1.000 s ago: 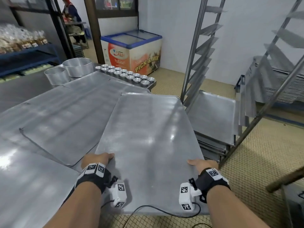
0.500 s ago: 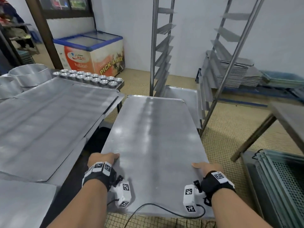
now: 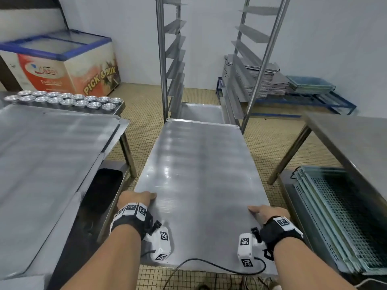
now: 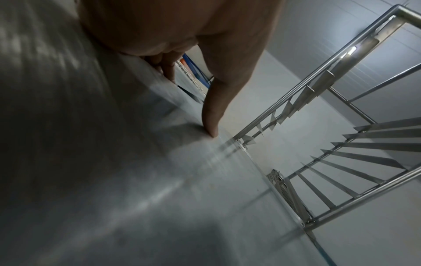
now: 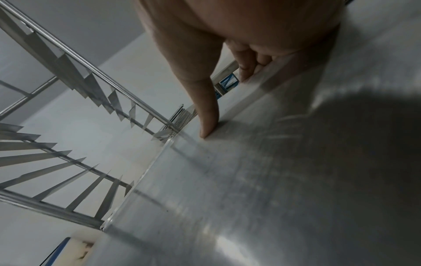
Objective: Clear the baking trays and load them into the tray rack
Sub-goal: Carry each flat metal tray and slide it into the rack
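Observation:
A long bare metal baking tray (image 3: 201,174) is held level in the air over the tiled floor. My left hand (image 3: 137,199) grips its left edge near the close end, thumb (image 4: 212,115) on top and fingers curled under. My right hand (image 3: 266,212) grips the right edge the same way, thumb (image 5: 208,122) pressed on the surface. The tray's far end points at the tall steel tray rack (image 3: 163,59), between its two front posts. A tray (image 3: 201,113) lies on a low rung inside the rack. More bare trays (image 3: 48,147) lie on the table at left.
Several small round tins (image 3: 62,99) line the far edge of the left table. A chest freezer (image 3: 62,65) stands behind it. A second steel table (image 3: 351,139) is at right with teal mesh crates (image 3: 339,212) below. Stacked trays (image 3: 261,80) sit beyond the rack.
The tray has come off the left table and swung right, now lined up lengthwise with the rack opening. Both hands kept their grip on its side edges.

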Demonstrator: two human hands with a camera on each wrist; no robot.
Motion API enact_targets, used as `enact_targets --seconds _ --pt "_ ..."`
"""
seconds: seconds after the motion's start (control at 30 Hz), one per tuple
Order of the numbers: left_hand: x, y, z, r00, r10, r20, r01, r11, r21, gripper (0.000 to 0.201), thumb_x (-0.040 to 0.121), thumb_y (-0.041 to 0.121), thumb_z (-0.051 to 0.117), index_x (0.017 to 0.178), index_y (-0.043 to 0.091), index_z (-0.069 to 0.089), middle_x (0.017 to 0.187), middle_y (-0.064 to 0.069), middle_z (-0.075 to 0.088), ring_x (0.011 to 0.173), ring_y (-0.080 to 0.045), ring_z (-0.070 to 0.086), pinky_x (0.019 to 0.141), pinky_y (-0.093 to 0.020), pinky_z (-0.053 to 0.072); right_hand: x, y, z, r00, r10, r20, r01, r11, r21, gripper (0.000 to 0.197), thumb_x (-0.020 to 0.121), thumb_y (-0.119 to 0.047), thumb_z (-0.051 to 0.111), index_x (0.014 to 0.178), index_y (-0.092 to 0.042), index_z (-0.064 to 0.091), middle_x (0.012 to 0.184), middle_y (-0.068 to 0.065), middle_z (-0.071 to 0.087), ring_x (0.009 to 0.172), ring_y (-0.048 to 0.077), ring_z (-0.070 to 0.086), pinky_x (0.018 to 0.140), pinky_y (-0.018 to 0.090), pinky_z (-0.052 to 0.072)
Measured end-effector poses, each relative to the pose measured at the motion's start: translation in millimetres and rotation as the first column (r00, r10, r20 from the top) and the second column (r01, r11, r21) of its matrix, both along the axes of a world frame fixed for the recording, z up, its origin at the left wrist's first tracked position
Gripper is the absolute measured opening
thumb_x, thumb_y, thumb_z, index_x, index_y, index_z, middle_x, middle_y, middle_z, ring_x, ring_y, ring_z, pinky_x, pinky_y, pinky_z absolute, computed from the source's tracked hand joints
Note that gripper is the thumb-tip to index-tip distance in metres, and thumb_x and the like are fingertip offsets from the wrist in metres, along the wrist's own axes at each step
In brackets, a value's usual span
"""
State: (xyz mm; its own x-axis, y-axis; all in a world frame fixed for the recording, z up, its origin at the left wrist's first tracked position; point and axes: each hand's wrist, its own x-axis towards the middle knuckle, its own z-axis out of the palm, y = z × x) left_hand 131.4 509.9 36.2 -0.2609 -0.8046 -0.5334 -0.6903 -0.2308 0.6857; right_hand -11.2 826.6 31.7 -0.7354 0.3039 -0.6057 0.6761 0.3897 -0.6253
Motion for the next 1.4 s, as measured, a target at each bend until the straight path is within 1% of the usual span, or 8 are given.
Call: enact_targets --seconds 0.27,0.5,0.63,0.77,0.93,1.07,1.27,1.4 --pt "-69 -17 -11 0.999 -0.012 0.03 0.012 1.0 0.005 0.063 0.062 0.033 0.091 0.109 0.001 0.064 0.1 -0.017 0.069 0.089 -0.038 0.067 0.09 -0.049 0.056 -66 -20 -10 0.999 -0.025 0.022 0.025 1.0 0.014 0.081 0.061 -0.023 0.093 0.126 0.008 0.056 0.122 0.025 0.063 0.104 0.041 0.062 0.09 0.042 0.052" --pt "-148 -32 -25 0.998 0.007 0.057 -0.009 0.999 0.033 0.047 0.066 0.029 0.089 0.092 0.004 0.058 0.09 -0.016 0.068 0.083 -0.036 0.067 0.089 -0.048 0.055 -150 -38 -19 0.998 -0.007 0.062 0.003 0.999 0.049 0.081 0.063 -0.027 0.092 0.127 0.005 0.055 0.126 0.022 0.062 0.108 0.04 0.06 0.092 0.04 0.048" --pt "-182 -36 -32 0.996 0.032 0.081 -0.037 0.998 0.06 0.042 0.065 0.026 0.089 0.08 0.002 0.058 0.08 -0.017 0.068 0.073 -0.032 0.066 0.083 -0.045 0.056 -191 -41 -24 0.995 0.017 0.099 -0.02 0.999 0.027 0.08 0.063 -0.027 0.092 0.127 0.005 0.056 0.122 0.022 0.064 0.093 0.035 0.057 0.085 0.038 0.045" --pt "-214 -43 -38 0.995 0.037 0.097 -0.045 0.996 0.083 0.047 0.065 0.029 0.091 0.085 0.001 0.058 0.083 -0.016 0.068 0.074 -0.032 0.066 0.085 -0.047 0.056 -225 -49 -31 0.991 0.021 0.128 -0.024 1.0 0.018 0.079 0.064 -0.027 0.091 0.128 0.004 0.055 0.12 0.022 0.064 0.085 0.034 0.053 0.079 0.036 0.044" --pt "-248 -60 -47 0.991 0.029 0.129 -0.039 0.997 0.074 0.071 0.057 0.038 0.093 0.11 0.0 0.064 0.096 -0.017 0.07 0.084 -0.037 0.069 0.088 -0.052 0.055 -259 -66 -38 0.989 0.028 0.146 -0.033 0.999 0.034 0.083 0.067 -0.031 0.09 0.131 0.003 0.051 0.122 0.021 0.063 0.073 0.031 0.052 0.076 0.036 0.044" --pt "-278 -78 -52 0.985 -0.001 0.173 -0.012 0.997 0.074 0.078 0.065 0.04 0.09 0.123 0.0 0.059 0.11 -0.019 0.068 0.094 -0.04 0.067 0.092 -0.053 0.053 -287 -86 -46 0.985 -0.002 0.17 -0.003 1.0 0.03 0.084 0.066 -0.029 0.091 0.132 0.005 0.05 0.126 0.021 0.061 0.102 0.037 0.059 0.078 0.035 0.041" --pt "-329 -116 -64 0.98 -0.059 0.192 0.047 0.997 0.067 0.079 0.069 0.043 0.087 0.131 0.006 0.057 0.116 -0.016 0.067 0.1 -0.039 0.065 0.091 -0.044 0.052 -332 -120 -57 0.976 -0.013 0.216 0.005 0.999 0.036 0.081 0.068 -0.03 0.09 0.13 0.006 0.052 0.107 0.017 0.063 0.084 0.03 0.054 0.07 0.033 0.04" --pt "-365 -138 -77 0.982 -0.058 0.181 0.041 0.994 0.097 0.08 0.067 0.04 0.089 0.129 0.003 0.056 0.106 -0.013 0.065 0.087 -0.032 0.059 0.083 -0.04 0.05 -364 -139 -66 0.977 -0.035 0.208 0.02 0.997 0.074 0.085 0.067 -0.032 0.091 0.131 0.007 0.052 0.127 0.021 0.062 0.111 0.037 0.06 0.078 0.034 0.043"
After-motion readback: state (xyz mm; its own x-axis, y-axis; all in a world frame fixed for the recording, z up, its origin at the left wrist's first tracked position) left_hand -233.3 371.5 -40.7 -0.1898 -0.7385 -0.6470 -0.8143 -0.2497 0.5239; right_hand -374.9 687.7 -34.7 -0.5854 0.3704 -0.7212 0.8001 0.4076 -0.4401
